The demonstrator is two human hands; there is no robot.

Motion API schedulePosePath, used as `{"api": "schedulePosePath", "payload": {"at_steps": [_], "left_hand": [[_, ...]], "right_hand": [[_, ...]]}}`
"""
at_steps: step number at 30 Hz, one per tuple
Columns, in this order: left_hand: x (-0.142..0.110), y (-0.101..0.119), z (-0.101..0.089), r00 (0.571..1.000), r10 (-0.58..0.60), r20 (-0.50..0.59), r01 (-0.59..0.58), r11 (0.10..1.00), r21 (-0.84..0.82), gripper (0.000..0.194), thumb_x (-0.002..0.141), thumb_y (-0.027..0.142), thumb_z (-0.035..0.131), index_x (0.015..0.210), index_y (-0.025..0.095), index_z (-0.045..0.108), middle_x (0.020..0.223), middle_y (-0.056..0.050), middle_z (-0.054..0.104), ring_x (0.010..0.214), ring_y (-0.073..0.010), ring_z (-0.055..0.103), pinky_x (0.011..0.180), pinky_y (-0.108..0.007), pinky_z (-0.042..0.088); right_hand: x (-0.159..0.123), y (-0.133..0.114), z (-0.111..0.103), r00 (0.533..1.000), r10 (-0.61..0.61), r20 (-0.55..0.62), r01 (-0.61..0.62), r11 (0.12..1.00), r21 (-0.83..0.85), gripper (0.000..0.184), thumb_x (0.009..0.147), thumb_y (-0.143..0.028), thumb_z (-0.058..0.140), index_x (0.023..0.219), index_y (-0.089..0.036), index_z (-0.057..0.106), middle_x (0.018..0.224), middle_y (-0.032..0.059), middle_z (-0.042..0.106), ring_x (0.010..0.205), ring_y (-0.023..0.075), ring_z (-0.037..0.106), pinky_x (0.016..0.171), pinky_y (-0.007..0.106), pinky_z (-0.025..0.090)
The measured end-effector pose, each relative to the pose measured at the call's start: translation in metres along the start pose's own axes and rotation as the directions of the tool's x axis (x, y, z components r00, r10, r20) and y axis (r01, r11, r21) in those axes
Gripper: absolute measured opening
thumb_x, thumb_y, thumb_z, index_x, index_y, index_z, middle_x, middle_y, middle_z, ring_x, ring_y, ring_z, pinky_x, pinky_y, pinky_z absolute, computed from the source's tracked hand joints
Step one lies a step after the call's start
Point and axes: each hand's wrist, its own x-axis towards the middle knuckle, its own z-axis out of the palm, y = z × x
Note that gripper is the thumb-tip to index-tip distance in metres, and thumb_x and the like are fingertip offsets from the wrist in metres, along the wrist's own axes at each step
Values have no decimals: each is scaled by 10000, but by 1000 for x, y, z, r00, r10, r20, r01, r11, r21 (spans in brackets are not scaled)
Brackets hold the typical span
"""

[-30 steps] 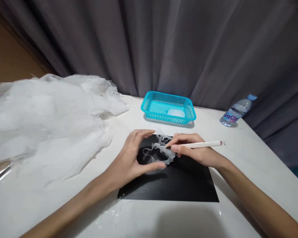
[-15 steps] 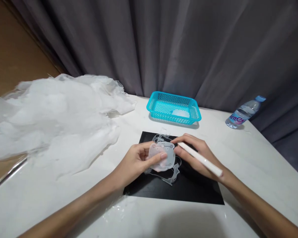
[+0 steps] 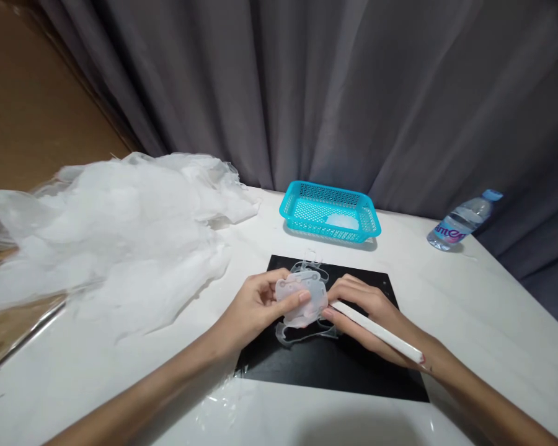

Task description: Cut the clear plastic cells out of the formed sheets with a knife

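Observation:
A flat, translucent plastic piece (image 3: 312, 286) with rounded corners and small holes is pinched in my left hand (image 3: 260, 303), thumb across its face. My right hand (image 3: 369, 310) grips a slim white pen-like tool (image 3: 379, 331), its back end pointing toward my right wrist. The tool's tip is hidden by my fingers, close to the piece's right edge. Under both hands lies a black mat (image 3: 325, 368), and curly translucent plastic scraps (image 3: 286, 334) rest on it, partly covered by the piece.
Behind the mat stands a blue perforated basket (image 3: 330, 232) with a whitish flat piece (image 3: 343, 221) inside. A heap of thin white sheets (image 3: 134, 229) covers the table's left side. A water bottle (image 3: 462, 223) stands at the right, before a grey curtain (image 3: 330, 93).
My right hand has moved lower along the plastic piece's right edge, and the tool has dropped with it. The piece has turned slightly in my left hand. The whole view has shifted a little.

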Motion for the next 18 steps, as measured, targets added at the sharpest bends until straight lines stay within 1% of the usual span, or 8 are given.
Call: {"api": "schedulePosePath", "payload": {"at_steps": [2, 4, 7, 9, 11, 14, 16, 18], "left_hand": [[0, 1, -1, 1000, 6, 0, -6, 1000, 20, 273, 862, 371, 825, 812, 141, 686, 752, 19, 650, 696, -103, 588, 642, -189, 453], [1, 1, -2, 1000, -14, 11, 14, 999, 47, 289, 853, 370, 833, 805, 144, 660, 741, 31, 620, 688, -98, 568, 636, -186, 439], [2, -1, -4, 995, -71, 76, 66, 995, 77, 316, 844, 376, 846, 838, 155, 619, 739, 47, 591, 683, -93, 545, 631, -182, 422], [2, -5, -3, 988, -98, 122, 88, 993, 85, 313, 853, 391, 841, 924, 164, 637, 772, 44, 607, 703, -99, 554, 645, -188, 428], [2, -9, -3, 981, -129, 143, 116, 989, 92, 319, 868, 421, 827, 983, 166, 673, 793, 32, 626, 714, -108, 567, 650, -198, 436], [1, -10, -1, 978, -166, 130, 150, 981, 124, 333, 863, 464, 823, 924, 153, 721, 754, 19, 634, 679, -115, 568, 619, -207, 429], [0, -8, 0, 981, -153, 118, 130, 975, 180, 322, 867, 466, 816, 925, 156, 755, 768, 3, 668, 689, -126, 582, 619, -214, 434], [-1, -5, 3, 986, -105, 129, 69, 963, 260, 294, 906, 462, 774, 933, 169, 784, 804, -10, 706, 728, -136, 602, 650, -219, 446]], "right_hand": [[0, 0, 0, 1000, -14, -8, 14, 999, -31, 96, 1050, -194, 595, 1077, -224, 683, 1007, 36, 687, 962, 189, 596, 857, 324, 483], [1, 1, 0, 999, -38, -31, 36, 997, -72, 120, 1049, -165, 574, 1080, -216, 678, 999, 46, 688, 958, 195, 600, 847, 330, 492], [3, 3, 3, 992, -99, -73, 86, 984, -154, 140, 1047, -137, 556, 1095, -207, 667, 1009, 65, 692, 976, 210, 612, 849, 346, 508], [4, 5, 6, 982, -160, -102, 135, 967, -214, 145, 1050, -128, 547, 1099, -202, 661, 1001, 71, 693, 965, 214, 612, 834, 348, 516], [4, 7, 8, 968, -220, -119, 182, 946, -266, 140, 1055, -122, 539, 1092, -191, 654, 984, 72, 691, 933, 210, 604, 815, 344, 521], [4, 7, 9, 960, -256, -111, 207, 922, -328, 117, 1058, -122, 544, 1082, -175, 646, 973, 73, 692, 907, 204, 592, 806, 340, 521], [3, 6, 7, 962, -256, -91, 209, 911, -355, 103, 1060, -137, 553, 1087, -169, 647, 981, 74, 695, 907, 205, 590, 806, 340, 523], [3, 4, 6, 963, -262, -61, 219, 895, -389, 103, 1062, -149, 554, 1090, -159, 652, 981, 79, 693, 907, 210, 593, 803, 341, 527]]}}
